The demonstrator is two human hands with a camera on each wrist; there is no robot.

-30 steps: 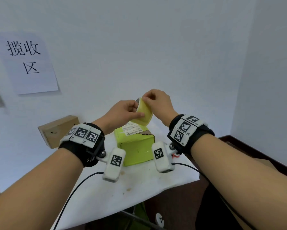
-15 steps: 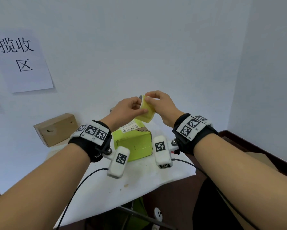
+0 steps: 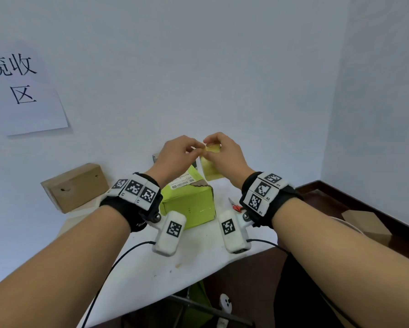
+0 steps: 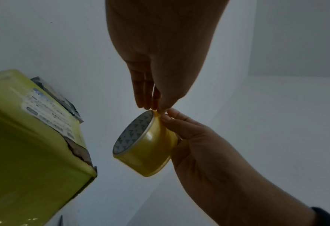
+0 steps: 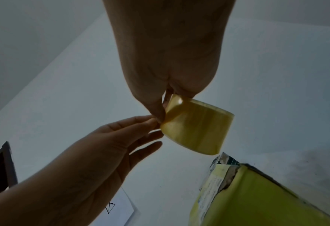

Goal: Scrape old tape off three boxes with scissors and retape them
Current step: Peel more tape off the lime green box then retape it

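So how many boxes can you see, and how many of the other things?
Boxes: 3, a yellow-green taped box, a brown cardboard box by the wall, another brown box on the floor
Yellow tape roll: 1
Red-handled scissors: 1
Paper wall sign: 1
Total: 6

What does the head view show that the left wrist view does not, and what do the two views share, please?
Only the head view shows the brown box by the wall, the paper sign, the red-handled scissors on the table and another brown box on the floor. Only the left wrist view shows the tape roll's patterned inner core. Both show the green box with its torn corner, the left hand picking at the tape end, and the right hand holding the roll.
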